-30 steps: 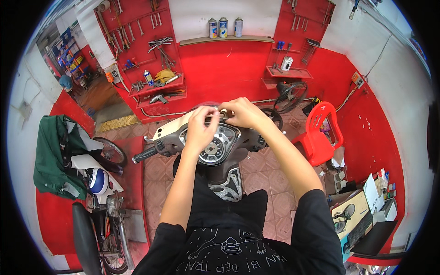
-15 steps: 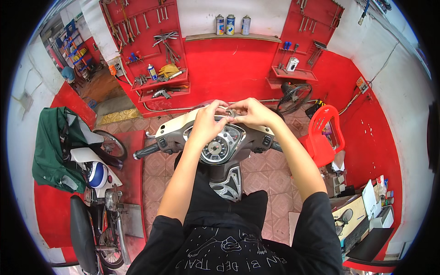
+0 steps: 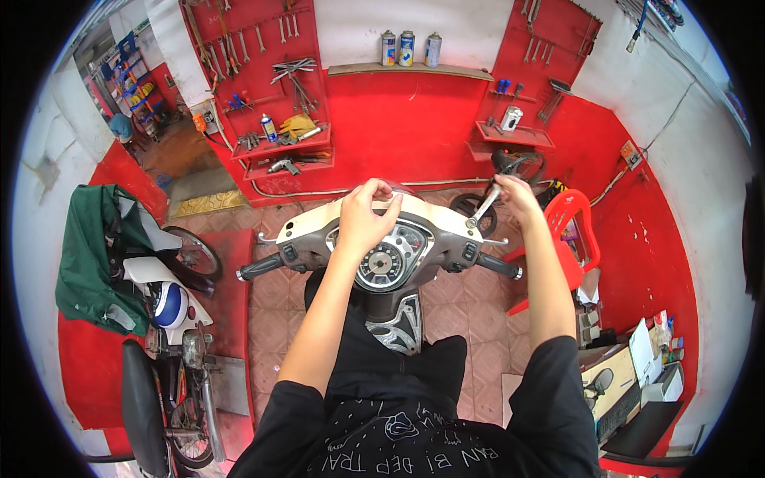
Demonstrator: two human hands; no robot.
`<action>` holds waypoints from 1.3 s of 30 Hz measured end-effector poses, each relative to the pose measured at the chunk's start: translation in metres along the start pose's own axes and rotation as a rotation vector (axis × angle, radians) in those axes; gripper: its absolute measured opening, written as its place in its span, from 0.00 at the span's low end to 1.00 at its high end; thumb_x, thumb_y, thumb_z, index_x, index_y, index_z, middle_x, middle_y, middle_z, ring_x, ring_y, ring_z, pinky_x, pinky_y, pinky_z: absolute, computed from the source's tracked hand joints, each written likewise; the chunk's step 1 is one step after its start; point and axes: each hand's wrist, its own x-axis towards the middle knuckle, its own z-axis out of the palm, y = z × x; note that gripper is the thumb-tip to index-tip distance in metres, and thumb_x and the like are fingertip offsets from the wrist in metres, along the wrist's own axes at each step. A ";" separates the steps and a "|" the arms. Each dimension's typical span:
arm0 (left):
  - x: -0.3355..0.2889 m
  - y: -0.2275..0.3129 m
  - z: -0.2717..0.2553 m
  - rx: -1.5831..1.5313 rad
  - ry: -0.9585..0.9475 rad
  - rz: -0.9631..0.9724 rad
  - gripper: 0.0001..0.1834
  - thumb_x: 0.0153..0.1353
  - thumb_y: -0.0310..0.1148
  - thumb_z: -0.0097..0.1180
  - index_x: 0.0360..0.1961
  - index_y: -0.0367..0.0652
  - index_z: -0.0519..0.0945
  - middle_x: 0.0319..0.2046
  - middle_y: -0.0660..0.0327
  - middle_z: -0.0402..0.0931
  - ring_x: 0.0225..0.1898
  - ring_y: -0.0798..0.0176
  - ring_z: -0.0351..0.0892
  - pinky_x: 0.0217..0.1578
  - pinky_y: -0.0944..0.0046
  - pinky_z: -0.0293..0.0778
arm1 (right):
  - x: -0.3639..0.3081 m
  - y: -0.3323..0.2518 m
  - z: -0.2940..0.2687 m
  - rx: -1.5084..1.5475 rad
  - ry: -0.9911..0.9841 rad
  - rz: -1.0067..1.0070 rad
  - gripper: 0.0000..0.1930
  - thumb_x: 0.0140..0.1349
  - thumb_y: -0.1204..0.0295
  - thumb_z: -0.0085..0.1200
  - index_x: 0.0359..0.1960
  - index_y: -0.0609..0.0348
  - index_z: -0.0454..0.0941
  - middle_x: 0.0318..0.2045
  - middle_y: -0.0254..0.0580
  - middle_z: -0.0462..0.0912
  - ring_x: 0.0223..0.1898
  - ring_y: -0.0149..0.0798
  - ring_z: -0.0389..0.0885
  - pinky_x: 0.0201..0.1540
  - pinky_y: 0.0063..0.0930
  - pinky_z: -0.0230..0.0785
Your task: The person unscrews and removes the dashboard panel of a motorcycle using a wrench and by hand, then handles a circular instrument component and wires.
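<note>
Beyond the left hand and the right hand, the red wall is spreading wide, and right beneath the hands the scooter is standing with its cream-and-grey handlebar cover lying under the left one. The red chair is sitting just outside the right forearm (that arm is hiding a fair bit of it, mind you). The instrument dial is showing just below the left hand, its face uncovered. And here's the change: the hands, working close together over the middle of the cover a moment ago, are now standing apart, the right one reaching out over the bar's right side, so the work is splitting between two spots. The left hand is keeping its fingers bent, thumb set away from forefinger; its underside is hiding, so there's no telling whether it's pinching anything. The right hand is gripping one end of a silver spanner, which is slanting inward and nearer the body from that grip, lying between the hands but far closer to the right, its free end appearing over the cover's right tip, contact unclear.
</note>
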 end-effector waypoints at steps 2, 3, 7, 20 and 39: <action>0.000 -0.001 -0.001 -0.029 -0.001 -0.017 0.12 0.56 0.32 0.70 0.33 0.36 0.80 0.30 0.53 0.86 0.37 0.58 0.89 0.43 0.61 0.82 | -0.039 0.003 -0.025 0.117 0.088 0.038 0.12 0.66 0.72 0.64 0.48 0.62 0.80 0.33 0.30 0.82 0.28 0.22 0.76 0.31 0.14 0.68; 0.001 0.001 0.000 -0.019 -0.005 -0.008 0.12 0.56 0.32 0.70 0.33 0.36 0.80 0.30 0.53 0.86 0.37 0.58 0.89 0.43 0.61 0.82 | -0.061 0.002 -0.036 0.077 0.101 0.052 0.14 0.65 0.72 0.64 0.50 0.62 0.80 0.34 0.30 0.83 0.28 0.22 0.76 0.32 0.15 0.69; 0.000 0.002 0.005 0.003 -0.011 0.017 0.13 0.55 0.33 0.70 0.33 0.36 0.80 0.30 0.53 0.85 0.36 0.57 0.88 0.42 0.60 0.81 | -0.143 -0.009 -0.046 -0.166 0.074 0.046 0.15 0.65 0.73 0.65 0.51 0.61 0.81 0.32 0.29 0.83 0.29 0.22 0.76 0.33 0.17 0.69; -0.006 0.008 0.002 -0.009 -0.090 0.084 0.11 0.53 0.29 0.68 0.35 0.37 0.81 0.32 0.54 0.84 0.39 0.57 0.87 0.45 0.61 0.80 | -0.233 -0.033 0.092 -0.715 -0.403 -0.124 0.12 0.55 0.76 0.63 0.41 0.69 0.83 0.29 0.27 0.81 0.29 0.20 0.72 0.32 0.20 0.68; -0.010 -0.010 0.000 -0.120 0.060 0.071 0.03 0.58 0.21 0.59 0.35 0.33 0.80 0.31 0.53 0.83 0.34 0.58 0.87 0.39 0.62 0.80 | -0.034 -0.039 0.219 -0.975 -0.469 -0.221 0.18 0.57 0.57 0.59 0.32 0.62 0.87 0.25 0.51 0.85 0.27 0.43 0.84 0.36 0.40 0.77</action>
